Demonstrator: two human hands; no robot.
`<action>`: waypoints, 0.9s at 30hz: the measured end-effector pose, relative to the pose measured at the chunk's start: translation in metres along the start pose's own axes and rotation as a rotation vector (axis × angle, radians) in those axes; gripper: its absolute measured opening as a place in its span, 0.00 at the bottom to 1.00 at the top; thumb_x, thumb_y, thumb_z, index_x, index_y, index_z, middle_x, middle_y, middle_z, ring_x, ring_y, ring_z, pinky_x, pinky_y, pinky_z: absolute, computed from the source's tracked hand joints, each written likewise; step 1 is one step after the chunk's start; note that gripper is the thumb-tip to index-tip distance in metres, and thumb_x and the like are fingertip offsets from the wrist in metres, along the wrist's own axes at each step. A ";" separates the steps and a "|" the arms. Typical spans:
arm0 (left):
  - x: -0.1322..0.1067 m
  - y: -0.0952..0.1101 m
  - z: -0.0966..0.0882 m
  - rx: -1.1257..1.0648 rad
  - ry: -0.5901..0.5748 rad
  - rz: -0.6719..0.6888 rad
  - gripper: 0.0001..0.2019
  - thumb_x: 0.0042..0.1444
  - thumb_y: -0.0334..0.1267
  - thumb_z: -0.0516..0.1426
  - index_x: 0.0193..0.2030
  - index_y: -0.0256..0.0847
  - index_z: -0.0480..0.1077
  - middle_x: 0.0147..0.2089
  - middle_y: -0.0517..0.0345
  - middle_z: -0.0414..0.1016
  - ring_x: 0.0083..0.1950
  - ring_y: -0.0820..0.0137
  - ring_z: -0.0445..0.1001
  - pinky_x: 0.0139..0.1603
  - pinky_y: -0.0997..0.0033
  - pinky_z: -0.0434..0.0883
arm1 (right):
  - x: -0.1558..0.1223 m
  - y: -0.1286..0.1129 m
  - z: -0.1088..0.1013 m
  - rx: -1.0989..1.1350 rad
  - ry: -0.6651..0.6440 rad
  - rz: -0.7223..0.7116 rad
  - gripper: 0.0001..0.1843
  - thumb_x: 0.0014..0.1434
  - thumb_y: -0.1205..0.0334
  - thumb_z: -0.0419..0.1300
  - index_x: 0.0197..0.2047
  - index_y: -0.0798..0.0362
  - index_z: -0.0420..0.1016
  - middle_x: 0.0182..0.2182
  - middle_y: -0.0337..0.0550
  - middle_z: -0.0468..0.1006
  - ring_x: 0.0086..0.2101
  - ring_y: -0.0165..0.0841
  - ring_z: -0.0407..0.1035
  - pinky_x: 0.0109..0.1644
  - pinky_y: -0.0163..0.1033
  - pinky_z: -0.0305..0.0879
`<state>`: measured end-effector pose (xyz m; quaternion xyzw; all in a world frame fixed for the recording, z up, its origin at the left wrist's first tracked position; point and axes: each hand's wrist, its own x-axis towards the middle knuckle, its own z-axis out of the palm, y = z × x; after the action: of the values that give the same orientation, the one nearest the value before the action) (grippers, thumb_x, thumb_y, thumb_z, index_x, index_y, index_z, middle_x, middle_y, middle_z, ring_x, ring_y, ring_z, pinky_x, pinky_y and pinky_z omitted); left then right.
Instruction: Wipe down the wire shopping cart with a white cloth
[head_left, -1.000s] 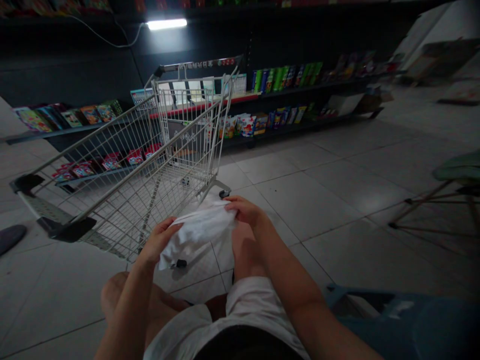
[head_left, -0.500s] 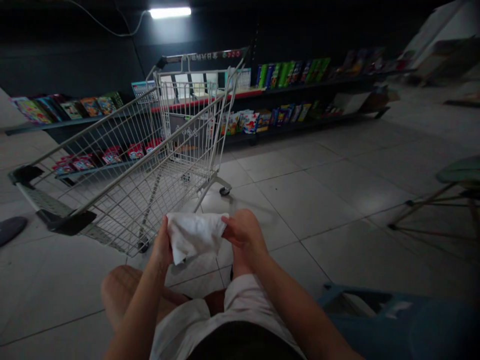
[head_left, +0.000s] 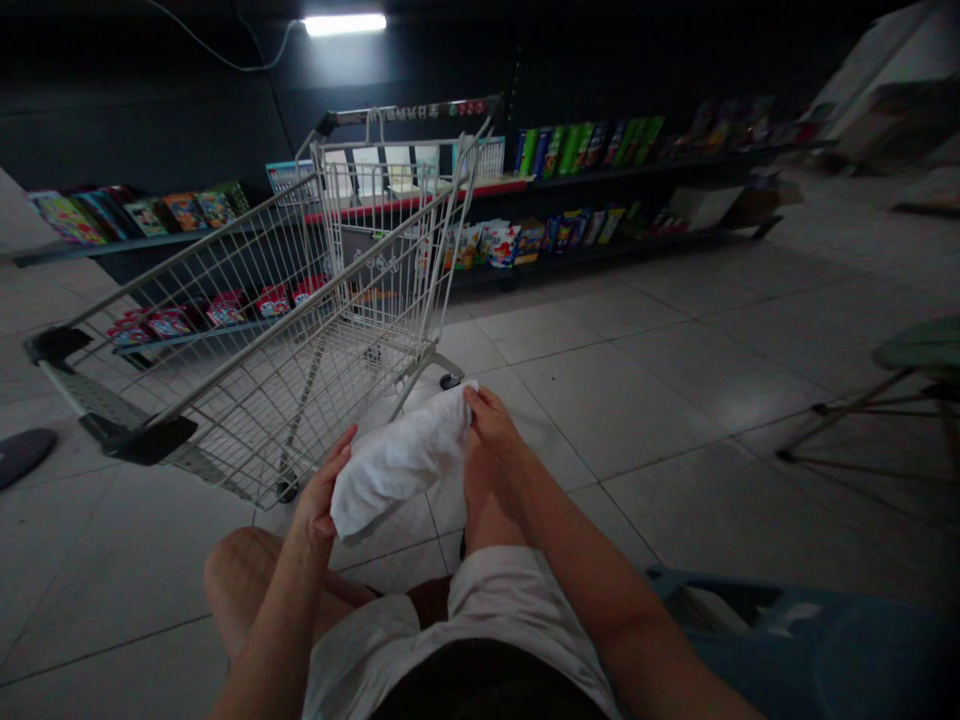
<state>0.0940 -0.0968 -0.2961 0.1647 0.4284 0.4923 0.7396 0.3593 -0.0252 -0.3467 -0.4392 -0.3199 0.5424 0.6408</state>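
White cloth [head_left: 401,465] now gathered into a long soft bundle, tilted from lower left to upper right; in the earlier view it was a flatter pad, held nearly level. Sits between the two hands, above the person's knees [head_left: 251,580]

Left hand [head_left: 319,490]: fingers [head_left: 335,462] together, pressed on the bundle's lower end. Right hand [head_left: 487,430]: fingers [head_left: 480,405] together, curled over its upper end. Cloth clamped between both

Count: one shopping cart [head_left: 300,300], just ahead of the hands; one stool [head_left: 922,345], green seat, off to the right; one fluorescent tube [head_left: 345,24] overhead. Shelves [head_left: 637,168] behind the cart, two tiers, carry rows of packaged goods [head_left: 581,150]. Blue bin [head_left: 750,610] at lower right, contents too dark to tell
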 end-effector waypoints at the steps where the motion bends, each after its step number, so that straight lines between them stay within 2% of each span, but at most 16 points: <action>1: 0.000 -0.003 -0.002 0.059 0.002 0.044 0.35 0.48 0.34 0.65 0.64 0.50 0.64 0.40 0.57 0.81 0.35 0.66 0.80 0.39 0.66 0.77 | -0.001 -0.002 0.002 -0.002 0.029 -0.024 0.26 0.39 0.40 0.69 0.31 0.53 0.72 0.23 0.30 0.70 0.25 0.23 0.61 0.30 0.30 0.59; 3: 0.003 -0.008 -0.007 0.197 0.043 0.235 0.39 0.44 0.37 0.67 0.65 0.53 0.62 0.37 0.60 0.80 0.34 0.68 0.79 0.38 0.68 0.76 | -0.003 -0.008 0.005 -0.045 0.067 -0.072 0.24 0.42 0.40 0.67 0.29 0.53 0.71 0.21 0.30 0.67 0.24 0.23 0.58 0.29 0.31 0.56; 6: 0.010 -0.009 -0.012 0.408 0.125 0.498 0.30 0.39 0.43 0.69 0.53 0.46 0.72 0.36 0.61 0.78 0.35 0.70 0.76 0.38 0.71 0.73 | -0.005 -0.020 0.007 -0.145 0.020 -0.076 0.22 0.43 0.43 0.68 0.28 0.54 0.72 0.22 0.33 0.70 0.24 0.24 0.60 0.29 0.31 0.57; 8: 0.013 -0.005 -0.016 0.495 0.128 0.558 0.27 0.35 0.43 0.70 0.45 0.42 0.75 0.38 0.59 0.78 0.37 0.70 0.75 0.40 0.72 0.72 | -0.005 -0.028 0.007 -0.132 -0.111 0.023 0.22 0.39 0.48 0.71 0.33 0.54 0.75 0.25 0.36 0.75 0.26 0.27 0.66 0.31 0.34 0.62; 10: 0.015 0.002 -0.020 0.569 0.138 0.575 0.27 0.32 0.41 0.70 0.44 0.41 0.76 0.39 0.58 0.78 0.40 0.68 0.74 0.44 0.69 0.72 | -0.005 -0.033 0.007 -0.066 -0.227 0.122 0.27 0.35 0.55 0.73 0.40 0.53 0.76 0.28 0.37 0.78 0.28 0.30 0.69 0.35 0.37 0.67; 11: 0.014 0.005 -0.022 0.615 0.154 0.584 0.26 0.32 0.40 0.70 0.44 0.40 0.77 0.39 0.57 0.78 0.41 0.66 0.74 0.46 0.66 0.71 | -0.005 -0.034 0.006 -0.039 -0.243 0.135 0.30 0.33 0.58 0.73 0.44 0.52 0.75 0.30 0.37 0.79 0.29 0.30 0.70 0.37 0.37 0.68; 13: 0.012 0.012 -0.024 0.700 0.202 0.601 0.22 0.32 0.39 0.70 0.40 0.39 0.79 0.37 0.55 0.77 0.44 0.62 0.72 0.51 0.62 0.69 | -0.003 -0.034 0.004 -0.037 -0.196 0.081 0.35 0.32 0.61 0.72 0.49 0.50 0.74 0.30 0.35 0.78 0.30 0.29 0.70 0.38 0.37 0.67; 15: 0.008 0.017 -0.025 0.749 0.244 0.618 0.15 0.33 0.39 0.69 0.33 0.40 0.79 0.36 0.53 0.75 0.48 0.59 0.70 0.56 0.60 0.66 | 0.001 -0.032 0.001 -0.150 -0.143 -0.023 0.34 0.33 0.61 0.70 0.48 0.51 0.74 0.29 0.34 0.77 0.30 0.28 0.69 0.39 0.37 0.66; 18: 0.003 0.020 -0.022 0.729 0.229 0.603 0.10 0.33 0.40 0.68 0.24 0.40 0.75 0.40 0.52 0.75 0.53 0.57 0.69 0.56 0.63 0.67 | 0.004 -0.032 -0.002 -0.430 -0.101 -0.181 0.20 0.37 0.55 0.69 0.35 0.53 0.77 0.29 0.37 0.76 0.31 0.30 0.67 0.40 0.38 0.64; 20: 0.001 0.019 -0.018 0.667 0.173 0.529 0.11 0.36 0.43 0.65 0.23 0.39 0.72 0.38 0.52 0.76 0.48 0.58 0.73 0.48 0.63 0.71 | 0.003 -0.032 0.000 -0.488 -0.099 -0.254 0.16 0.40 0.51 0.67 0.29 0.53 0.75 0.32 0.40 0.76 0.34 0.31 0.67 0.41 0.38 0.63; 23: -0.004 0.015 -0.010 0.564 0.099 0.396 0.13 0.41 0.47 0.59 0.28 0.39 0.71 0.30 0.52 0.75 0.36 0.58 0.76 0.36 0.60 0.74 | -0.002 -0.029 0.008 -0.403 -0.149 -0.257 0.16 0.47 0.47 0.64 0.32 0.51 0.72 0.32 0.37 0.74 0.33 0.29 0.66 0.38 0.34 0.62; 27: -0.011 0.008 -0.008 0.245 -0.018 0.183 0.15 0.39 0.42 0.58 0.35 0.38 0.73 0.29 0.50 0.78 0.40 0.53 0.79 0.40 0.56 0.77 | -0.002 -0.018 0.020 -0.381 -0.098 -0.213 0.17 0.51 0.46 0.60 0.38 0.49 0.70 0.26 0.33 0.68 0.28 0.28 0.61 0.32 0.33 0.57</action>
<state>0.0814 -0.1043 -0.2896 0.2967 0.4619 0.5003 0.6696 0.3491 -0.0232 -0.3223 -0.4894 -0.4919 0.4219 0.5835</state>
